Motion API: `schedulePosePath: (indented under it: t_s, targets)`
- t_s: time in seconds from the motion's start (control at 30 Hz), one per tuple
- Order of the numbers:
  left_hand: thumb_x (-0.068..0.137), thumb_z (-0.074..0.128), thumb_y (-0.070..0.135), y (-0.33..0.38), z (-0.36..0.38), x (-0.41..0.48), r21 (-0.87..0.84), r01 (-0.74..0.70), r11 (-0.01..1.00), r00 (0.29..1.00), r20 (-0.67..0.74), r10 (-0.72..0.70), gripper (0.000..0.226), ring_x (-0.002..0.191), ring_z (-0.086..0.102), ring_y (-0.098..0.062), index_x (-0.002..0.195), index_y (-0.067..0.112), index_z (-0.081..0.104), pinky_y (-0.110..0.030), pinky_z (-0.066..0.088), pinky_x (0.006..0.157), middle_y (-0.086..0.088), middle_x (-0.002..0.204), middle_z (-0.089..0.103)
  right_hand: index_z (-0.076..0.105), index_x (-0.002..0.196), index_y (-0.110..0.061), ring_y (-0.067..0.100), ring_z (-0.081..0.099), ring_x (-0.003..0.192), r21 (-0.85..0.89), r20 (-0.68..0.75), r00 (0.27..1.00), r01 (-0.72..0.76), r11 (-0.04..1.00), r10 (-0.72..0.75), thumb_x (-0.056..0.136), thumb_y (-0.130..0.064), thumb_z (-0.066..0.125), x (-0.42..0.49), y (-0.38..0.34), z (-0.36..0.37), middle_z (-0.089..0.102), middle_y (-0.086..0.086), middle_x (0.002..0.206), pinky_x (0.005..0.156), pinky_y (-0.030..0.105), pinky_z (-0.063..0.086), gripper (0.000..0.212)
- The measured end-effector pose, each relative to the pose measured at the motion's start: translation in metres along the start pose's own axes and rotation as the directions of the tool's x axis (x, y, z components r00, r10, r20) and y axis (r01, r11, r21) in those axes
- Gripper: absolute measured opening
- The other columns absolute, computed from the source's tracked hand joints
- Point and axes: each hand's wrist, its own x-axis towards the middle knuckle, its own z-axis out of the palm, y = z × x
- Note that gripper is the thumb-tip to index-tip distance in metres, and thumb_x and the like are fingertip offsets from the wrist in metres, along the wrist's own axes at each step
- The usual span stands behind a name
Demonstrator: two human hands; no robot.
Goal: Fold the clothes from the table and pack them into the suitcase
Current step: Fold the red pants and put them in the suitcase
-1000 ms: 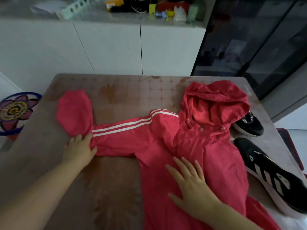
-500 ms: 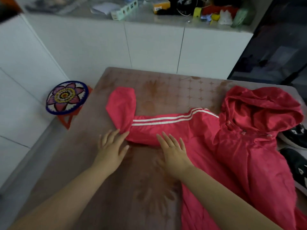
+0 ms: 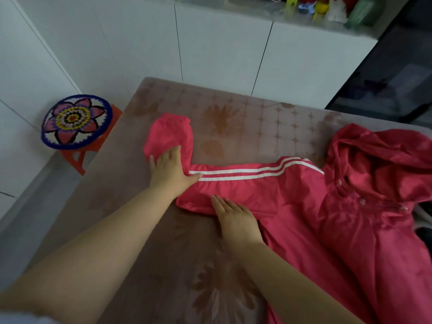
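A red hooded jacket [image 3: 339,218] with white sleeve stripes lies spread on the table [image 3: 163,265]. Its hood sits at the far right, and its left sleeve [image 3: 245,183] stretches left across the table, bent up at the cuff [image 3: 170,134]. My left hand [image 3: 171,169] lies flat on the sleeve at the bend, fingers over the cuff part. My right hand [image 3: 233,216] presses flat on the lower edge of the sleeve near the armpit. No suitcase is in view.
A round stool [image 3: 74,122] with a flower-pattern cover stands off the table's left edge. White cabinets [image 3: 210,47] run behind the table, with small items on their top. A dark shoe [image 3: 423,232] shows at the right edge.
My left hand has slid up onto the sleeve's bend near the cuff. My right hand stays on the sleeve's lower edge. The camera has turned left, so the shoes are mostly out of view.
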Motion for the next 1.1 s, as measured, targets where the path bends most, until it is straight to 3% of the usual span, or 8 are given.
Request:
schedulePosePath:
  t_s: [0.1, 0.2, 0.33, 0.53, 0.63, 0.73, 0.87, 1.1]
  targets:
    - [0.081, 0.065, 0.044, -0.002, 0.007, 0.004, 0.077, 0.041, 0.996, 0.999, -0.017, -0.04, 0.085, 0.132, 0.04, -0.023, 0.147, 0.014, 0.021, -0.046, -0.001, 0.115, -0.008, 0.143, 0.043, 0.075, 0.1, -0.018, 0.01, 0.071, 0.074, 0.021, -0.029, 0.999, 0.032, 0.999, -0.032, 0.044, -0.016, 0.08, -0.002, -0.004, 0.002, 0.074, -0.005, 0.091, 0.055, 0.02, 0.054, 0.056]
    - [0.087, 0.059, 0.02, -0.023, 0.007, 0.0, 0.04, 0.04, 0.998, 0.988, -0.15, -0.033, 0.053, 0.115, 0.057, -0.025, 0.137, 0.014, 0.042, -0.041, 0.004, 0.116, -0.01, 0.118, 0.065, 0.077, 0.091, -0.021, 0.004, 0.065, 0.053, 0.012, -0.063, 0.997, 0.054, 0.998, -0.053, 0.049, -0.016, 0.062, -0.006, -0.02, -0.004, 0.073, -0.011, 0.077, 0.039, 0.013, 0.04, 0.045]
    - [0.084, 0.058, 0.003, -0.064, -0.02, -0.018, -0.288, 0.104, 0.952, 0.95, -0.253, -0.18, 0.036, 0.105, 0.06, -0.036, 0.12, 0.004, 0.058, -0.042, 0.044, 0.095, -0.02, 0.111, 0.066, 0.077, 0.088, -0.021, 0.003, 0.054, 0.04, -0.038, -0.041, 0.994, 0.104, 0.994, -0.105, 0.059, -0.017, 0.04, -0.017, -0.056, -0.003, 0.068, -0.012, 0.063, 0.034, 0.013, 0.032, 0.048]
    - [0.085, 0.056, 0.0, -0.134, -0.062, -0.069, -0.353, 0.267, 0.897, 0.906, -0.224, -0.358, 0.035, 0.103, 0.059, -0.038, 0.121, 0.003, 0.055, -0.045, 0.048, 0.087, -0.021, 0.111, 0.064, 0.078, 0.086, -0.023, 0.0, 0.048, 0.033, -0.018, 0.119, 0.973, 0.204, 0.979, -0.2, 0.058, -0.018, 0.029, -0.028, -0.127, 0.0, 0.061, -0.014, 0.051, 0.031, 0.014, 0.027, 0.056]
    - [0.086, 0.05, -0.003, -0.161, -0.085, -0.092, -0.392, 0.303, 0.869, 0.855, -0.291, -0.43, 0.034, 0.105, 0.058, -0.04, 0.118, 0.002, 0.057, -0.044, 0.045, 0.089, -0.023, 0.115, 0.062, 0.076, 0.096, -0.023, 0.005, 0.056, 0.041, 0.041, 0.046, 0.97, 0.236, 0.971, -0.238, 0.062, -0.014, 0.039, -0.03, -0.166, -0.019, 0.065, -0.011, 0.058, 0.035, 0.017, 0.033, 0.05]
    - [0.089, 0.044, -0.005, -0.168, -0.107, -0.112, -0.458, 0.283, 0.843, 0.841, -0.304, -0.448, 0.037, 0.111, 0.055, -0.038, 0.124, 0.0, 0.056, -0.034, 0.04, 0.087, -0.021, 0.122, 0.059, 0.04, 0.142, -0.01, 0.035, 0.065, 0.089, 0.189, 0.196, 0.925, 0.291, 0.938, -0.327, 0.086, -0.001, 0.043, -0.031, -0.188, -0.017, 0.067, 0.015, 0.107, 0.071, 0.037, 0.048, 0.057]
    - [0.09, 0.047, -0.006, -0.14, -0.115, -0.131, -0.445, 0.103, 0.89, 0.902, -0.335, -0.272, 0.034, 0.109, 0.056, -0.035, 0.121, 0.002, 0.059, -0.029, 0.039, 0.085, -0.019, 0.118, 0.061, 0.031, 0.145, -0.005, 0.031, 0.047, 0.127, 0.273, 0.215, 0.933, 0.227, 0.935, -0.289, 0.09, -0.018, 0.049, -0.055, -0.171, -0.018, 0.044, 0.018, 0.143, 0.11, 0.042, 0.029, 0.06]
    - [0.082, 0.043, 0.0, -0.005, -0.066, -0.157, -0.186, -0.409, 0.894, 0.904, -0.215, 0.369, 0.041, 0.101, 0.064, -0.029, 0.114, 0.01, 0.067, -0.032, 0.035, 0.101, -0.011, 0.108, 0.069, 0.049, 0.125, -0.016, 0.026, 0.064, 0.106, 0.107, -0.139, 0.98, -0.126, 0.986, 0.14, 0.075, -0.038, 0.043, -0.13, -0.035, -0.042, 0.063, 0.009, 0.121, 0.092, 0.05, 0.044, 0.055]
